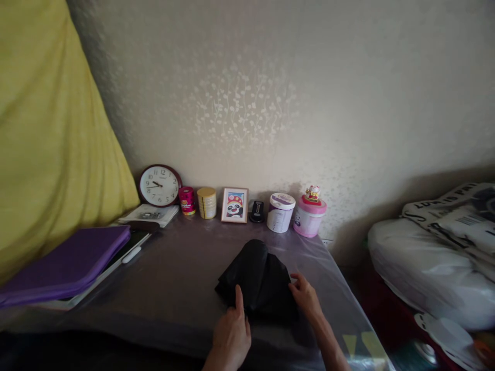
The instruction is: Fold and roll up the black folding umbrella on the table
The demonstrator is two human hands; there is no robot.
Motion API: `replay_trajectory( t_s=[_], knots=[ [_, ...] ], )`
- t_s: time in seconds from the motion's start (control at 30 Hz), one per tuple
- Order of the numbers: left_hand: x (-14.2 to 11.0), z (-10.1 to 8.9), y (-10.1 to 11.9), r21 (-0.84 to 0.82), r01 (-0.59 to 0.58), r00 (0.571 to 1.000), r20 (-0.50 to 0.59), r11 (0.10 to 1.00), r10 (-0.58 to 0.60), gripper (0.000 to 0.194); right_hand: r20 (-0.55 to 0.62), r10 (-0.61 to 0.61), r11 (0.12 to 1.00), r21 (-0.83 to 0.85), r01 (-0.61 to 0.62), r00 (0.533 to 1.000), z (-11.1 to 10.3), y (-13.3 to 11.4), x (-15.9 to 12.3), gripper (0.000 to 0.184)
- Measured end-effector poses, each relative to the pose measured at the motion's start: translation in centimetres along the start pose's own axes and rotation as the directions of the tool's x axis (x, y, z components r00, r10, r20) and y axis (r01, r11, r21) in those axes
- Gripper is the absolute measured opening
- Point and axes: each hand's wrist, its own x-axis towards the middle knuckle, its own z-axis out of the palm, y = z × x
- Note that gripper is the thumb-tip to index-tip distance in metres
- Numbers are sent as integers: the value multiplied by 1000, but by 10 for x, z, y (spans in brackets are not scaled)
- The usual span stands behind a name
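A black bundle of thin, folded material [256,275] lies on the table in front of me, rounded at its far end and fanning out into loose folds toward me. It looks like cloth, perhaps a collapsed umbrella canopy; no handle shows. At its near left edge is my left hand [232,334], the index finger stretched along the material and the other fingers curled at the edge, partly hidden. My right hand [305,298] has its bent fingers and thumb closed at the right edge of the folds.
Along the wall stand a round clock [160,185], a pink tin [187,201], a yellow tin [207,203], a panda picture frame [234,205], a small black device [257,211], a white tub [281,213] and a pink tub [309,219]. A purple folder [73,263] lies left; white bags [421,268] sit right.
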Motion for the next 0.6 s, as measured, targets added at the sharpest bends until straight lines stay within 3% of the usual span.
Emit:
replay_trajectory(
  t_s=[0.07,0.13,0.23,0.3,0.37,0.43,0.5,0.6],
  knots=[
    [0,1,0,19,-7,1000,-7,1000,7,65,-79,-39,992,-122,29,996,-6,-7,-5,30],
    [1,2,1,31,-8,1000,-14,999,8,64,-137,-182,971,-182,156,974,-8,-22,-7,30],
    [2,3,2,33,-5,1000,-8,999,6,65,-50,-457,885,-121,449,888,1,-46,0,31],
    [2,2,2,31,2,1000,2,1000,-2,66,39,-528,844,-87,530,848,12,-54,9,31],
    [3,2,1,22,7,1000,10,1000,-7,65,57,-453,877,-151,457,890,19,-52,21,30],
    [3,3,1,12,-2,1000,3,1000,2,65,-1,-310,919,-258,300,951,20,-45,31,29],
    [3,3,1,9,1,1000,2,1000,-1,64,-74,-249,925,-313,215,966,17,-40,35,31],
    [2,3,1,9,7,1000,6,1000,-7,65,-53,-383,896,-264,357,922,13,-41,30,32]
  ],
)
